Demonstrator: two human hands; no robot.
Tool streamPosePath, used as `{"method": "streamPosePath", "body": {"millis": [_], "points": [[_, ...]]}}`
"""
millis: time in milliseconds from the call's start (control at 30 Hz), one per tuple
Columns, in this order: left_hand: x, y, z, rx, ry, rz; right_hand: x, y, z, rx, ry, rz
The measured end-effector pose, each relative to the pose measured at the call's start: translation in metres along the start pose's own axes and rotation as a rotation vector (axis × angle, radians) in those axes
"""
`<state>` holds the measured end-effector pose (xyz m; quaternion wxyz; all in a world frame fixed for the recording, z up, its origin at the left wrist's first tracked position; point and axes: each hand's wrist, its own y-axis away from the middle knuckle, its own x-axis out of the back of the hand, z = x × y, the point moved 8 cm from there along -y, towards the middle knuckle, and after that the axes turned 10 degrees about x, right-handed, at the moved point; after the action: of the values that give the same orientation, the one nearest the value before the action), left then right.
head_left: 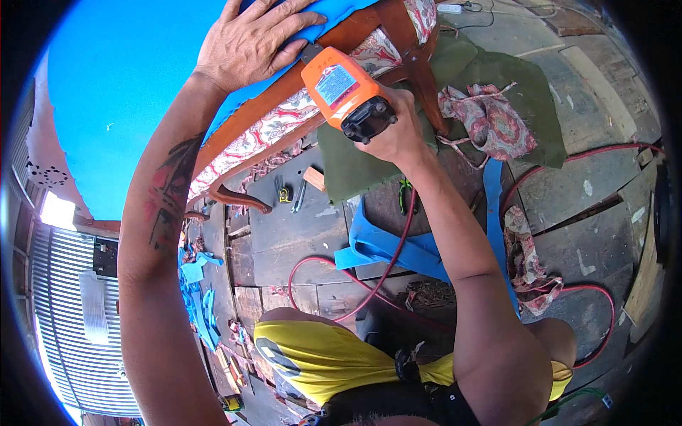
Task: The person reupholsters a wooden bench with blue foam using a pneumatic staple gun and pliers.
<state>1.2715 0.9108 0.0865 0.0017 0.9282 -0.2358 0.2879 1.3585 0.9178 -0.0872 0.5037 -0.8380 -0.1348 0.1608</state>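
Observation:
My left hand (253, 42) lies with fingers stretched over blue fabric (121, 78) that covers the chair's back. My right hand (398, 128) is wrapped around the handle of an orange air staple gun (344, 92), which has a black cap at its rear. The gun's dark nose reaches the fabric's edge along the wooden chair frame (241, 121), close to my left thumb. Floral upholstery (273, 121) in white and red shows between the rails beneath. A red air hose (401, 248) runs down below my right wrist.
On the plank floor are a tape measure (285, 194), green-handled pliers (403, 197), a wood block (314, 179) and blue fabric strips (383, 241). Green cloth (526, 92) and a floral scrap (490, 124) lie at right. The hose loops across the floor around my legs.

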Motion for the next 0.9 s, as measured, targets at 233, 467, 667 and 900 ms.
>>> {"method": "streamPosePath", "body": {"millis": [233, 467, 667, 900], "points": [[0.000, 0.005, -0.002, -0.034, -0.039, -0.015, -0.002, 0.005, -0.008, 0.040, -0.008, -0.004], [0.002, 0.021, -0.004, 0.043, -0.025, -0.074, -0.010, 0.012, -0.015, 0.125, -0.062, 0.024], [0.002, 0.021, -0.005, 0.029, -0.041, -0.044, -0.010, 0.004, -0.017, 0.114, 0.005, 0.045], [0.002, 0.020, -0.004, 0.040, -0.052, -0.035, -0.014, 0.005, -0.016, 0.123, 0.042, 0.017]]}}
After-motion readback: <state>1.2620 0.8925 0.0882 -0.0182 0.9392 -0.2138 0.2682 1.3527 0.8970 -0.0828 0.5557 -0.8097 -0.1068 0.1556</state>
